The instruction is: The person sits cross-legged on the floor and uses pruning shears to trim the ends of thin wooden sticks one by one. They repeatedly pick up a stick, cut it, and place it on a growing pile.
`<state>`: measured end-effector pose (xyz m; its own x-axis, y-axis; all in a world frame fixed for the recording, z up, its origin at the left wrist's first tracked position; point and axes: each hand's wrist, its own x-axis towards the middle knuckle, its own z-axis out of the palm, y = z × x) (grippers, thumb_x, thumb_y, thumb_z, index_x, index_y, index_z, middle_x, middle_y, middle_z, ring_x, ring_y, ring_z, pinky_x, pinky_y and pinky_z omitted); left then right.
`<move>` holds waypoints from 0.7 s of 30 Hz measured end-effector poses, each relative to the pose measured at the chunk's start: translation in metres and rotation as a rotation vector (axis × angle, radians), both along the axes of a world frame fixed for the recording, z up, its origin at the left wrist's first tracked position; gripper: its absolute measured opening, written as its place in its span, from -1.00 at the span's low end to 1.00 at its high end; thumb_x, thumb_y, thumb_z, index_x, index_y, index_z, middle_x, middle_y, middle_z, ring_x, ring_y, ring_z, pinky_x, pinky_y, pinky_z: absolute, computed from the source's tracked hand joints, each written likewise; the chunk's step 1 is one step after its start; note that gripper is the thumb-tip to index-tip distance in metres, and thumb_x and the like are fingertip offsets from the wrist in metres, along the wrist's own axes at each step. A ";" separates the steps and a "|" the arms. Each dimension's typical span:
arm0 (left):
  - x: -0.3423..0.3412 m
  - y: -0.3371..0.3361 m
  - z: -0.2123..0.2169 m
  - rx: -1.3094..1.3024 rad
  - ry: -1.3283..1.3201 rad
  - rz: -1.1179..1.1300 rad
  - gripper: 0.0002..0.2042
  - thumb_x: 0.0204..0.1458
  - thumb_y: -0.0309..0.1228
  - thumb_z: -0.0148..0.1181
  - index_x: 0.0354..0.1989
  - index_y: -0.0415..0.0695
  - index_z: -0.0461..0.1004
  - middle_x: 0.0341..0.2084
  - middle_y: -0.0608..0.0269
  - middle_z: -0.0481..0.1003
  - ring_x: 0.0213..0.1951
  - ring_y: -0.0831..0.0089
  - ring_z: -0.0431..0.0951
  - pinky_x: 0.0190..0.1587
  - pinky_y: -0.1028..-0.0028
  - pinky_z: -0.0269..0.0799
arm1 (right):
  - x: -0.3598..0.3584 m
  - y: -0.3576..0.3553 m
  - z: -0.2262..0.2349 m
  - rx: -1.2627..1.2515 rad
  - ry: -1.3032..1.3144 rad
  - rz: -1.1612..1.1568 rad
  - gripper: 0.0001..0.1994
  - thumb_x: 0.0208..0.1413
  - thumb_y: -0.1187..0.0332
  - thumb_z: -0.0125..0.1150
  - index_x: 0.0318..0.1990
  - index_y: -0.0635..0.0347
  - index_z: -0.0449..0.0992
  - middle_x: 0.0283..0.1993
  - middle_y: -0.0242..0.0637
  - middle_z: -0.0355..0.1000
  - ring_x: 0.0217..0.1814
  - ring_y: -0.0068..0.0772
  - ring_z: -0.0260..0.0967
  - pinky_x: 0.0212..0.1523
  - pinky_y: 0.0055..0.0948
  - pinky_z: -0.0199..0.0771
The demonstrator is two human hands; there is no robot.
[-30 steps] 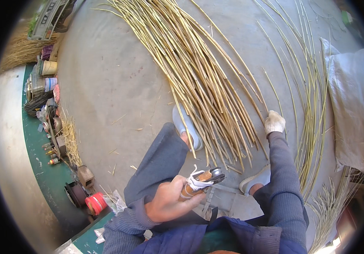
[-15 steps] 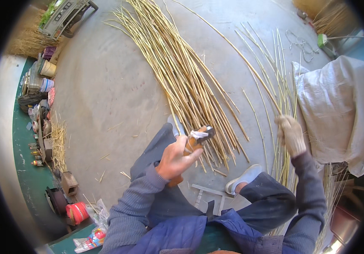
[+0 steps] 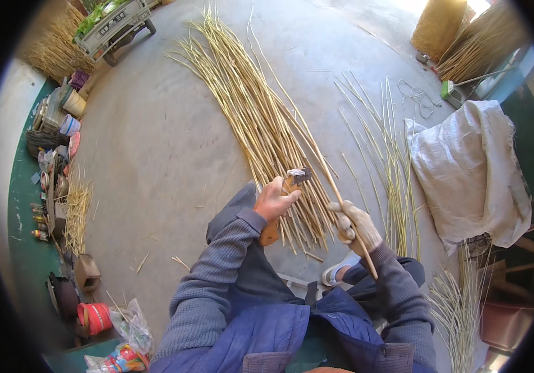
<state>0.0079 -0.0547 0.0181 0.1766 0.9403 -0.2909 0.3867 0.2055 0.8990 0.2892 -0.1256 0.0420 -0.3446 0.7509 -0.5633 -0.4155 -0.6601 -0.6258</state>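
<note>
My bare left hand (image 3: 271, 202) is closed around a wooden-handled tool (image 3: 269, 235). White cloth is tied near its top, where a dark metal piece shows; its exact kind I cannot tell. My gloved right hand (image 3: 359, 229) grips one long tan stalk (image 3: 368, 263) near its thick end. The rest of that stalk stretches away along the right side of a large bundle of stalks (image 3: 251, 115). The bundle lies on the floor in front of me, its thick ends close to my left hand and feet.
Thin greenish stalks (image 3: 397, 180) lie to the right, beside a pale woven sack (image 3: 469, 180). More thin stalks (image 3: 456, 320) are at the lower right. Along the left wall stand buckets, boxes and a red spool (image 3: 94, 318). A small cart (image 3: 118, 28) is at the far left.
My right hand has come left and inward from the thin stalks, bringing the long stalk across to the bundle's right side. My left hand still holds the tool. The view has tilted up slightly.
</note>
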 end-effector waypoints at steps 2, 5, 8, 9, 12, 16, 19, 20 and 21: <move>-0.004 0.006 -0.034 0.111 0.024 -0.014 -0.61 0.20 -0.18 0.43 -0.18 -0.25 0.42 -0.56 0.26 0.53 -0.64 0.53 0.52 -0.61 0.47 0.44 | -0.016 0.001 0.007 0.066 0.114 -0.009 -0.58 0.54 0.10 0.00 0.16 0.33 0.50 -0.57 -0.58 0.30 -0.66 -0.73 0.19 -0.64 -0.64 0.25; -0.005 -0.002 -0.015 0.044 -0.039 -0.047 -0.59 0.20 -0.17 0.42 -0.14 -0.28 0.42 -0.54 0.15 0.54 -0.64 0.47 0.57 -0.61 0.41 0.51 | -0.026 -0.017 0.028 0.145 0.037 0.004 -0.60 0.53 0.10 0.03 0.12 0.32 0.53 -0.57 -0.57 0.30 -0.68 -0.72 0.17 -0.65 -0.63 0.22; -0.002 -0.021 0.007 0.011 -0.201 0.001 -0.67 0.26 -0.26 0.39 -0.10 -0.26 0.42 -0.56 0.30 0.50 -0.67 0.57 0.49 -0.64 0.51 0.43 | -0.023 -0.025 0.047 0.204 -0.105 0.054 -0.60 0.53 0.11 0.03 0.12 0.33 0.53 -0.64 -0.60 0.22 -0.72 -0.71 0.13 -0.71 -0.60 0.10; 0.000 -0.033 0.017 -0.021 -0.261 0.009 -0.72 0.28 -0.32 0.36 -0.09 -0.24 0.42 -0.57 0.35 0.48 -0.68 0.59 0.46 -0.64 0.53 0.40 | -0.020 -0.027 0.050 0.218 -0.127 0.070 -0.61 0.52 0.11 0.06 0.11 0.32 0.54 -0.65 -0.60 0.22 -0.71 -0.71 0.14 -0.71 -0.60 0.09; -0.006 -0.081 0.046 -0.137 -0.403 -0.069 -0.74 0.33 -0.31 0.30 -0.04 -0.24 0.42 -0.59 0.34 0.45 -0.69 0.59 0.44 -0.64 0.55 0.39 | -0.027 -0.024 0.076 0.252 -0.244 0.170 -0.70 0.43 0.16 0.15 0.04 0.20 0.60 -0.49 -0.53 0.29 -0.62 -0.73 0.23 -0.65 -0.60 0.24; -0.018 -0.149 0.088 -0.307 -0.430 -0.186 -0.63 0.36 -0.31 0.26 0.19 -0.28 0.40 -0.59 0.36 0.44 -0.67 0.60 0.44 -0.62 0.57 0.39 | -0.046 -0.011 0.069 0.541 -0.402 0.155 -0.73 0.40 0.24 0.14 -0.02 0.22 0.66 -0.44 -0.47 0.41 -0.46 -0.67 0.40 -0.44 -0.56 0.42; -0.024 -0.192 0.112 -0.380 -0.421 -0.273 -0.35 0.36 -0.35 0.26 0.56 -0.15 0.16 -0.56 0.42 0.41 -0.64 0.66 0.42 -0.57 0.61 0.42 | -0.064 -0.001 0.073 0.684 -0.495 0.095 -0.72 0.40 0.30 0.06 0.00 0.26 0.65 -0.43 -0.40 0.54 -0.40 -0.60 0.51 -0.29 -0.52 0.52; -0.024 -0.202 0.117 -0.404 -0.415 -0.276 -0.36 0.35 -0.36 0.27 0.55 -0.13 0.17 -0.54 0.44 0.40 -0.64 0.68 0.40 -0.55 0.61 0.43 | -0.066 0.001 0.071 0.698 -0.529 0.081 -0.72 0.40 0.29 0.06 -0.01 0.25 0.65 -0.42 -0.38 0.55 -0.39 -0.58 0.53 -0.28 -0.52 0.53; -0.025 -0.210 0.118 -0.405 -0.406 -0.271 -0.45 0.34 -0.35 0.29 0.45 -0.20 0.29 -0.51 0.44 0.43 -0.62 0.69 0.41 -0.56 0.60 0.43 | -0.073 0.004 0.077 0.718 -0.557 0.074 -0.72 0.41 0.29 0.05 -0.01 0.25 0.64 -0.41 -0.36 0.57 -0.38 -0.57 0.55 -0.28 -0.51 0.53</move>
<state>-0.0171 -0.2649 0.1364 0.5645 0.6762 -0.4734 0.1169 0.5023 0.8568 0.2165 -0.1215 0.1190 -0.2244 0.9721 -0.0679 0.0975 -0.0469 -0.9941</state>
